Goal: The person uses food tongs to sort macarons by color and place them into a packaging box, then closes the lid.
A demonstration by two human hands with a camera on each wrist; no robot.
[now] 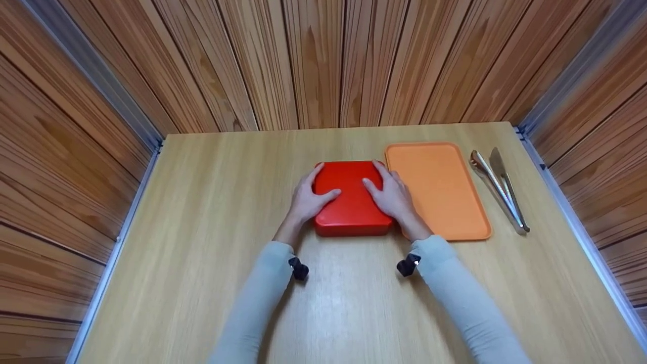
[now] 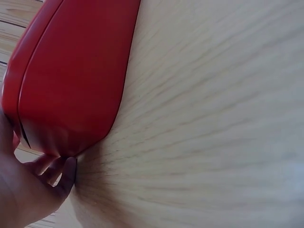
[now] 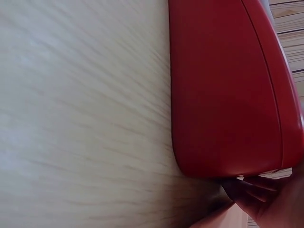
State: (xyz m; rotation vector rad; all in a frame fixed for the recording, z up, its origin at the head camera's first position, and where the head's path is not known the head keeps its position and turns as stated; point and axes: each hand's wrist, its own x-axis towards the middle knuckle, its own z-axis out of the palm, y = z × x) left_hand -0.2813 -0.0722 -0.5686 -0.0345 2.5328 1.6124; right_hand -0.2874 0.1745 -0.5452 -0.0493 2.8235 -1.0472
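Wooden table (image 1: 202, 242); hands (image 1: 309, 198) gripping red box (image 1: 351, 202)

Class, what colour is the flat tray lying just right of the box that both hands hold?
The tray is plain orange, seen best in the head view.

Light wood-grain tabletop (image 1: 202, 212), orange tray (image 1: 445, 202) lying flat right of centre, metal tongs (image 1: 500, 189) just beside the tray's right edge, apart from it, wood-panelled walls (image 1: 313, 60) on three sides, pale metal strips (image 1: 576, 65) in the corners
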